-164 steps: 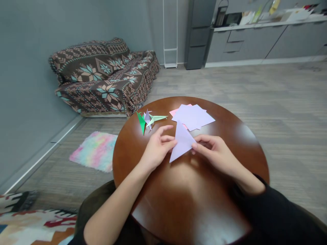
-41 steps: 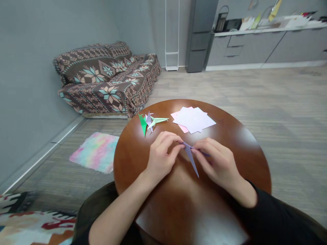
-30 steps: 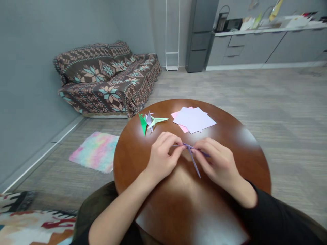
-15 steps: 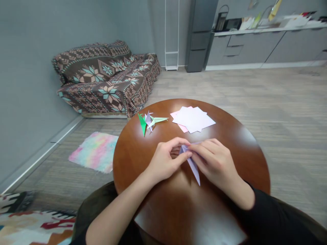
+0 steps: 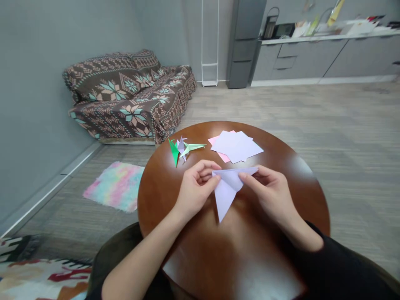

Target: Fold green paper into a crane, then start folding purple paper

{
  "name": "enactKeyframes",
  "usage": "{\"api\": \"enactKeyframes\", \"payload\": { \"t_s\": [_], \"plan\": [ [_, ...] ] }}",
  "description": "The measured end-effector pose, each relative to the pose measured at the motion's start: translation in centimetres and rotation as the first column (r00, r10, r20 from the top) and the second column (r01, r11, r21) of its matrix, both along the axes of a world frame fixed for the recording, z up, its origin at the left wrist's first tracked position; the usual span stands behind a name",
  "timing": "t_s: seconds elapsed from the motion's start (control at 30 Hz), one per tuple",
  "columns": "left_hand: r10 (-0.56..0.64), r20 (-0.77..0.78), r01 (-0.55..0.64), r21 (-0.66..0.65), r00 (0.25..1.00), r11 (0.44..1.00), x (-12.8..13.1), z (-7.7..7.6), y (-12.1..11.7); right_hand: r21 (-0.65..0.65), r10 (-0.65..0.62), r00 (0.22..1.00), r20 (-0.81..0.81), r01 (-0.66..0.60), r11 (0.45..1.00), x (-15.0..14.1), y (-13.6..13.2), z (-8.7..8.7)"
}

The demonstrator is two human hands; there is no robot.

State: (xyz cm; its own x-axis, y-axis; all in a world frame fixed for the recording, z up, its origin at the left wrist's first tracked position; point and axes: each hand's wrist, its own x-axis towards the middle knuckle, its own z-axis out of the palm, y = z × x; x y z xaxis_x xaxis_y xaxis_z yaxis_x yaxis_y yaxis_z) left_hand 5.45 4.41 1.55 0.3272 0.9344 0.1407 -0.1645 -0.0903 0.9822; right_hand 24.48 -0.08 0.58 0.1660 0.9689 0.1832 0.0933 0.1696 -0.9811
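A folded sheet of lavender origami paper point(image 5: 225, 193) hangs between my two hands above the table, one pointed flap aimed down toward me. My left hand point(image 5: 199, 183) pinches its upper left corner, thumb on the near face. On the other side my right hand point(image 5: 271, 189) grips the upper right part between thumb and fingers, near a long thin point. Most of the fingertips behind the paper are hidden. Farther back on the left lie several folded paper cranes, among them a green crane point(image 5: 174, 154), a lavender crane point(image 5: 181, 146) and a pale green crane point(image 5: 193, 147).
Beyond my hands a fanned stack of square paper sheets point(image 5: 236, 146), lavender over pink, lies on the round brown table point(image 5: 162, 200). A fluffy pastel rug point(image 5: 115, 185) and a patterned sofa point(image 5: 131, 96) are to the left. Kitchen cabinets point(image 5: 306, 60) line the back wall.
My hands have spread apart, the right one moving rightward. The lavender paper has turned and opened from a narrow folded edge into a wider triangular face, its tip shifted left.
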Motion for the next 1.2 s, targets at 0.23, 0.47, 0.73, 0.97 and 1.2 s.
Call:
{"api": "enactKeyframes", "payload": {
  "t_s": [0.23,0.47,0.73,0.97,1.2],
  "plan": [
    [0.007,-0.032,-0.008,-0.048,0.999,0.999,0.11,0.02,-0.05,0.018,-0.069,0.993,0.098,0.068,0.998,-0.34,-0.39,0.56],
    [0.084,-0.011,-0.084,-0.05,0.996,0.995,0.08,-0.22,0.3,0.017,-0.061,0.993,0.099,0.06,0.998,-0.26,-0.32,0.44],
    [0.093,-0.025,-0.095,-0.059,0.995,0.994,0.07,-0.2,0.16,0.004,-0.034,0.998,0.047,0.034,0.999,0.03,-0.11,0.21],
    [0.102,-0.053,-0.101,0.027,0.993,0.995,-0.03,-0.15,0.01,-0.023,-0.006,0.999,-0.046,0.005,1.0,0.37,0.23,-0.15],
    [0.131,-0.061,-0.131,0.005,0.99,0.991,0.04,-0.23,0.17,-0.023,-0.043,0.999,0.002,0.043,0.999,0.27,0.09,0.15]
  ]
}}
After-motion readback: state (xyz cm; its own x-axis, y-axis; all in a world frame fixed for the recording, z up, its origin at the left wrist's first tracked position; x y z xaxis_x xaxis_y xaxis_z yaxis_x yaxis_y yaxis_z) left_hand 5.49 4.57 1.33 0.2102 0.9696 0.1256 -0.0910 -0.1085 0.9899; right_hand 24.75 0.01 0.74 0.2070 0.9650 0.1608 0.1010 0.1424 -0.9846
